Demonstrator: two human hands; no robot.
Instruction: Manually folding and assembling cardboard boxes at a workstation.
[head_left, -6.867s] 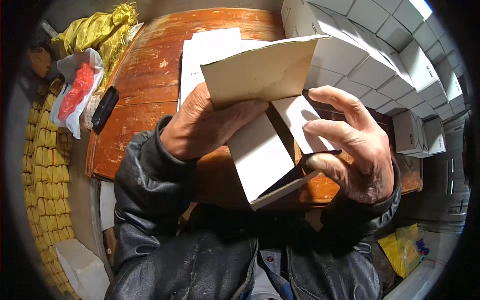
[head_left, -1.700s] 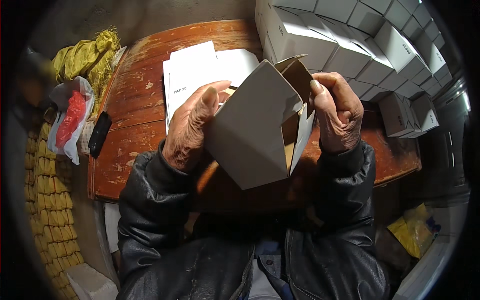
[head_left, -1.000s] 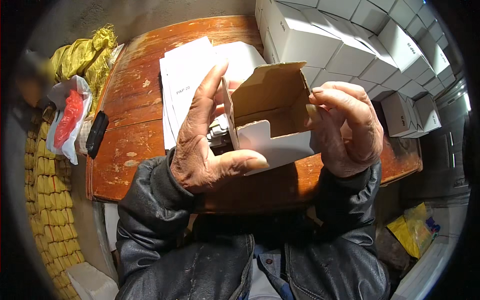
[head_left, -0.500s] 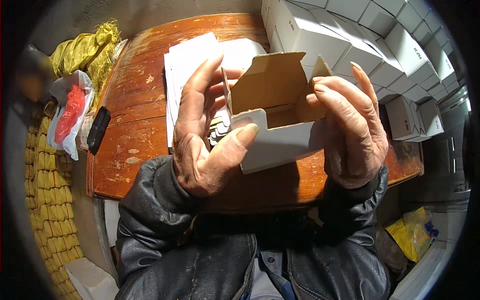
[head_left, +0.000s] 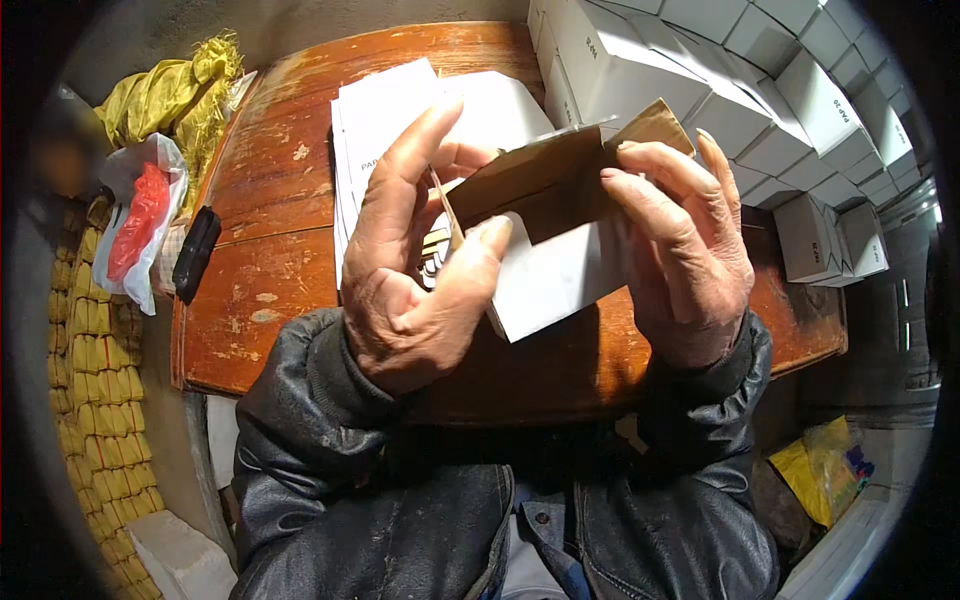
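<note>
Left hand (head_left: 415, 300): grasping the box's left side, thumb bent onto the near corner, fingers stretched upward behind the left flap, wrist low.
Right hand (head_left: 692, 260): on the box's right end, fingers curled at the flap and rim, little finger raised; its thumb is hidden.
Box (head_left: 560, 285): between both hands, above the table's near edge, tilted, mouth open; smooth white card outside, dull brown inside, flaps upright.
Sleeves (head_left: 310, 365): creased black leather, both rising from below, gathered cuffs.
Table (head_left: 270, 275): reddish-brown wood, varnish scuffed and chipped.
Card sheets (head_left: 385, 115): flat, white, overlapping, beyond the left hand.
Box stack (head_left: 640, 95): white, square-edged rows, far right.
Sack (head_left: 165, 100): yellow, crumpled, fraying.
</note>
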